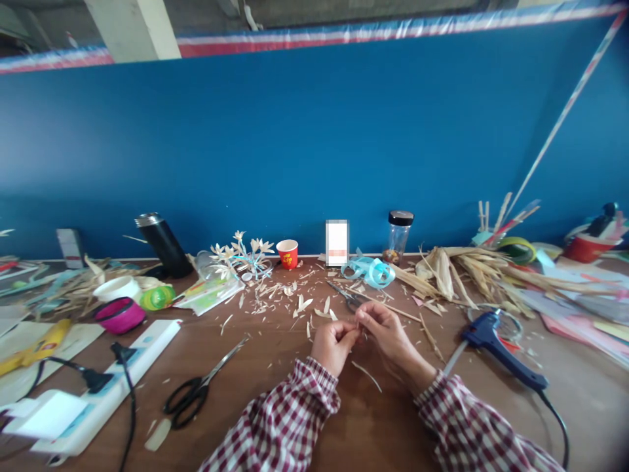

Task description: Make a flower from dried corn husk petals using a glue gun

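My left hand [334, 344] and my right hand [388, 334] meet above the table, thumbs and fingertips pinched close together. Whatever lies between the fingertips is too small to make out. Just beyond them, a second pair of scissors [351, 300] lies partly hidden by my right hand. Pale petal-shaped husk pieces [302, 305] are scattered ahead of my left hand. A thin curved pale strip [367, 375] rests on the table below my hands. Farther left, black-handled scissors [194, 393] lie with their blades pointing away.
A blue glue gun [501, 344] with its cord lies at right, before dried corn husks [457, 272]. Blue ribbon [376, 271], a lidded jar [399, 236], a red paper cup [287, 254] and husk flowers [243, 252] stand at the back. A white power strip [142, 364] occupies the left.
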A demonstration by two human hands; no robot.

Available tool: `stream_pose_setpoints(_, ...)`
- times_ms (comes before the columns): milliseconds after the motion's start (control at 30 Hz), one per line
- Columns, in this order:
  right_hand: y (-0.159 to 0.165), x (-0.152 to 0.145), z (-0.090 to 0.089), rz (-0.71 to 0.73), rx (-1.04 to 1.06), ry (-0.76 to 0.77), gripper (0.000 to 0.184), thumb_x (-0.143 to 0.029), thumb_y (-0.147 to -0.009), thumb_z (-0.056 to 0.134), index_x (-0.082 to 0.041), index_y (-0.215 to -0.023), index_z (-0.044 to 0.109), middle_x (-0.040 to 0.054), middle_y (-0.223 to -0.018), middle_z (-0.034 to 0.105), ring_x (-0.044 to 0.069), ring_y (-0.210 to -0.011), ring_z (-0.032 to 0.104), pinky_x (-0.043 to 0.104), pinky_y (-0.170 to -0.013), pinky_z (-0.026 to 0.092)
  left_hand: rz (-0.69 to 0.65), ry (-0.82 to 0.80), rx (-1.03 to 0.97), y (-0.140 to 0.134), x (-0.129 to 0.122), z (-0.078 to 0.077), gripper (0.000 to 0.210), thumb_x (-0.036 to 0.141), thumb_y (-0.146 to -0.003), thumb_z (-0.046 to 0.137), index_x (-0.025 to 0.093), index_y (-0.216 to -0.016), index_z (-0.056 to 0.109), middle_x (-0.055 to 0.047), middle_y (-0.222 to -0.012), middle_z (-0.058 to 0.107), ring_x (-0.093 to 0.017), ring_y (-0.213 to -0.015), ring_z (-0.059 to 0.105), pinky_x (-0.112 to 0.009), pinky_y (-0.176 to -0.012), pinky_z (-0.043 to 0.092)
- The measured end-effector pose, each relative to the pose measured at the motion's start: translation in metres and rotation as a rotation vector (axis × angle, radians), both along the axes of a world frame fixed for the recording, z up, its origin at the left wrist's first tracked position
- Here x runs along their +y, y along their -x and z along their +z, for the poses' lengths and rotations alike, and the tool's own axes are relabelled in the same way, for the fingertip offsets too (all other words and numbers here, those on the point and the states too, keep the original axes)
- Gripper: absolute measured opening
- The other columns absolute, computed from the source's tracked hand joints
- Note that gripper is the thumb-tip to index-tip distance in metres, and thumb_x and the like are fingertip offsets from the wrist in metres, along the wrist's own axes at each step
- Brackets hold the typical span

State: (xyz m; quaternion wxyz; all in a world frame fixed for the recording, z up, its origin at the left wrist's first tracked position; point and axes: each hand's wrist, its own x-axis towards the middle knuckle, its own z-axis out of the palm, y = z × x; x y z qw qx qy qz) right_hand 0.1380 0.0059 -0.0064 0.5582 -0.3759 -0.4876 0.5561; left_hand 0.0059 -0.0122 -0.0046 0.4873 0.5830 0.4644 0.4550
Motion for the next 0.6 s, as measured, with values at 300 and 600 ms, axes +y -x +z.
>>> stream_pose_setpoints(300,0.004,-0.004,0.005,-0.029,0.097,0.050,0.029,-0.040,-0.069,0.072,-0.018,-0.074,0.053,-0.0047,-0.055,0.049,0.008,-0.047,0.039,0.021,-0.044,0.032,0.061,0.088,-0.020,0.000,0.001,0.000,0.013,0.024,-0.066,0.068,0.014,-0.059,0.065,-0.003,-0.053,0.061,-0.011,-0.045,0.047,-0.024,-0.048,0.034)
stream_pose_setpoints(600,-0.004,0.000,0.008,-0.052,-0.046,-0.037,0.026,-0.041,-0.070,0.070,-0.018,-0.072,0.057,-0.0037,-0.058,0.052,0.010,-0.050,0.044,0.023,-0.049,0.038,0.015,-0.158,0.245,-0.001,-0.007,0.004,0.029,0.027,-0.085,0.047,0.016,-0.069,0.068,-0.005,-0.062,0.068,-0.016,-0.057,0.059,-0.028,-0.058,0.042)
